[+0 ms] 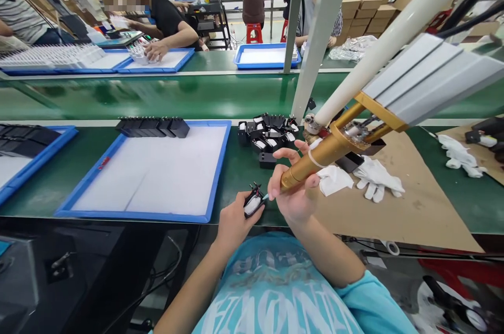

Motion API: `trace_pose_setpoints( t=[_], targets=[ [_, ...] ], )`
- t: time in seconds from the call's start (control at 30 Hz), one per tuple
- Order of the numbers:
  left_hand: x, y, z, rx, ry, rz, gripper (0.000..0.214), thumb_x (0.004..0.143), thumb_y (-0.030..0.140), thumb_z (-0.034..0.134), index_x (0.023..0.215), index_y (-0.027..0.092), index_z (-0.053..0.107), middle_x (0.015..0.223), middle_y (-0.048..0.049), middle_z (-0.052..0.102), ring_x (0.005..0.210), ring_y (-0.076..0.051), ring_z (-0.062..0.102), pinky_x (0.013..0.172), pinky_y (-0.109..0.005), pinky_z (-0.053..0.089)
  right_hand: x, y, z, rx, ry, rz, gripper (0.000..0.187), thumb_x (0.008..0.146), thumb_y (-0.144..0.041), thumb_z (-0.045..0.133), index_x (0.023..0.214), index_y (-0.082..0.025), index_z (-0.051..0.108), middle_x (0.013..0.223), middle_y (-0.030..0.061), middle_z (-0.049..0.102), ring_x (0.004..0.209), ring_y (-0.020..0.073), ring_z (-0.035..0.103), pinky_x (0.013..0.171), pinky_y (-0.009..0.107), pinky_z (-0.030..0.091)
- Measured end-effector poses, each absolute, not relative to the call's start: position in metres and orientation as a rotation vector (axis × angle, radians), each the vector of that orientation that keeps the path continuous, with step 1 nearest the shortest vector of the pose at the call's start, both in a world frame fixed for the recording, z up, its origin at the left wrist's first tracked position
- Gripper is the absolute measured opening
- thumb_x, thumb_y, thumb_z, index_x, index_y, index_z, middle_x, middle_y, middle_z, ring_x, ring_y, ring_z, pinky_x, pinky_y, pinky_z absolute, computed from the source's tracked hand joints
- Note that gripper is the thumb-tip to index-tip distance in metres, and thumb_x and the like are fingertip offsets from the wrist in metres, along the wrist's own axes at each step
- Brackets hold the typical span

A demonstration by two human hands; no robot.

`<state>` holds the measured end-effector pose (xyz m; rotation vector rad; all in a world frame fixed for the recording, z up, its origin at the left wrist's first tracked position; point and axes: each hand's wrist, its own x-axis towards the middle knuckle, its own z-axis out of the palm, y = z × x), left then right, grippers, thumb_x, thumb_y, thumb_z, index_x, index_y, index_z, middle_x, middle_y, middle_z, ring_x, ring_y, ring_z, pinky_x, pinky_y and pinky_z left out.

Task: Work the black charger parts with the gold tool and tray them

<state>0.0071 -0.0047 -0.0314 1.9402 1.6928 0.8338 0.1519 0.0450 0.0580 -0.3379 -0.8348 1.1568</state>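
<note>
My left hand [233,222] grips a small black plastic housing [254,205] with a white part inside and thin prongs on top. In my right hand [296,198] is a gold-coloured dispensing gun [315,162], slanting down to the left, fingers wrapped around its lower barrel. Its thin teal nozzle points at the housing's right side; whether it touches I cannot tell. Just beyond my hands lies a pile of similar black housings [270,134], several showing white inside. To the left, a blue-rimmed tray [216,166] with a white liner carries a row of black housings [153,127] along its far edge.
A white pole [366,50] slants down near the gun. White gloves [378,179] lie on brown cardboard [425,213] at right. Another blue tray [39,171] of housings sits far left. Across the line, a co-worker's hand [156,51] works over a tray.
</note>
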Motion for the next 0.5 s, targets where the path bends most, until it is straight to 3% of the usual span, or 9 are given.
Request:
trace_pose_setpoints(
  t=[0.2, 0.37, 0.5],
  targets=[
    [0.014, -0.008, -0.006, 2.092, 1.696, 0.915, 0.03, 0.083, 0.043, 0.065, 0.105, 0.024, 0.057, 0.082, -0.0028, 0.072, 0.07, -0.02, 0.069, 0.062, -0.027, 0.049, 0.154, 0.045, 0.056, -0.33, -0.843, 1.123, 0.038, 0.086, -0.055, 0.054, 0.112, -0.028, 0.052, 0.1, 0.0019, 0.067, 0.037, 0.0052, 0.051, 0.028, 0.019, 0.042],
    [0.014, -0.008, 0.0, 2.153, 1.698, 0.903, 0.025, 0.083, 0.042, 0.065, 0.099, 0.025, 0.059, 0.082, -0.0023, 0.071, 0.07, -0.02, 0.068, 0.063, -0.027, 0.049, 0.157, 0.047, 0.057, -0.354, -0.864, 1.127, 0.031, 0.085, -0.056, 0.054, 0.097, -0.027, 0.051, 0.101, 0.0001, 0.066, 0.037, 0.0047, 0.051, 0.028, 0.02, 0.043],
    [0.015, -0.008, 0.0, 2.135, 1.707, 0.89, 0.025, 0.082, 0.042, 0.065, 0.098, 0.025, 0.059, 0.08, -0.0021, 0.071, 0.067, -0.02, 0.068, 0.061, -0.027, 0.048, 0.155, 0.047, 0.059, -0.388, -0.84, 1.111, 0.04, 0.083, -0.059, 0.055, 0.108, -0.029, 0.05, 0.106, 0.0021, 0.064, 0.037, 0.0045, 0.05, 0.027, 0.02, 0.041]
  ],
)
